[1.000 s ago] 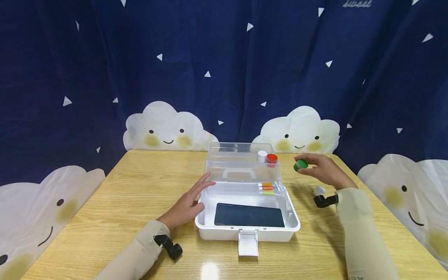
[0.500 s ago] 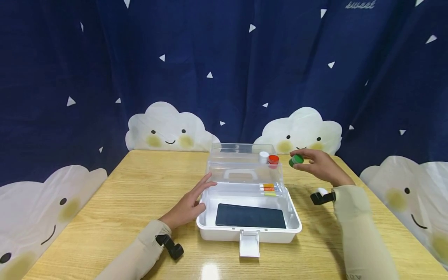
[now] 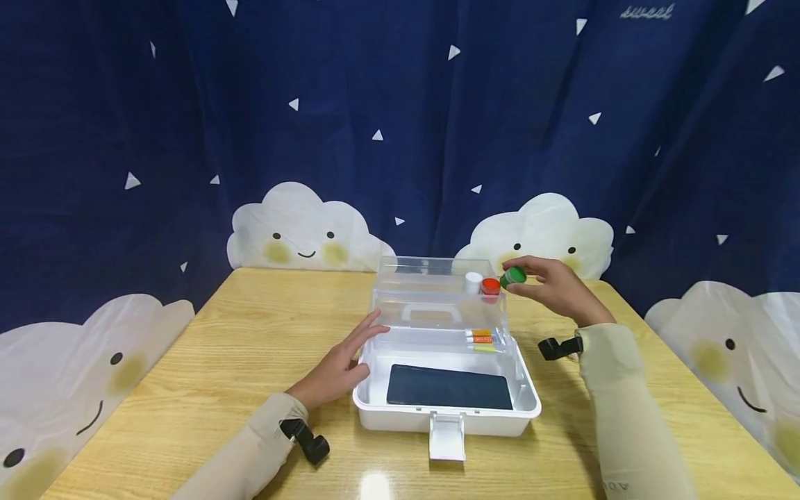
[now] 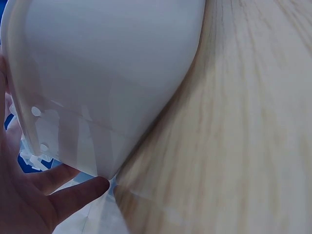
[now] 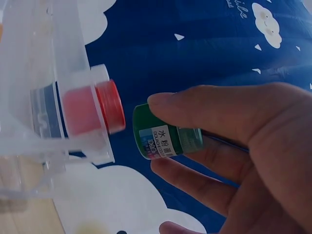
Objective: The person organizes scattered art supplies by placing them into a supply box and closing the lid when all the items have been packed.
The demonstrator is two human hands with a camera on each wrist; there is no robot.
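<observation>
My right hand (image 3: 553, 286) pinches a green gouache paint jar (image 5: 161, 131) between thumb and fingers, tilted, just right of a red-lidded paint jar (image 3: 490, 286). That red-lidded jar and a white-lidded jar (image 3: 473, 281) stand in the clear upper tray (image 3: 409, 281) of a white storage box (image 3: 387, 419). In the right wrist view a narrow gap separates the green jar from the red lid (image 5: 111, 106). My left hand (image 3: 334, 371) rests at the box's left side, fingers extended; the left wrist view has them along its wall (image 4: 112, 73).
Small paint tubes (image 3: 480, 339) lie in the lower clear tray. A dark flat rectangular thing (image 3: 450, 387) lies on the box floor. The front latch (image 3: 446, 437) hangs down onto the wooden table (image 3: 281, 305). A dark blue curtain (image 3: 350, 83) rises behind.
My right hand has carried the green jar leftward and slightly up, to beside the red-lidded jar. The left hand stays at the box; the view has shifted slightly.
</observation>
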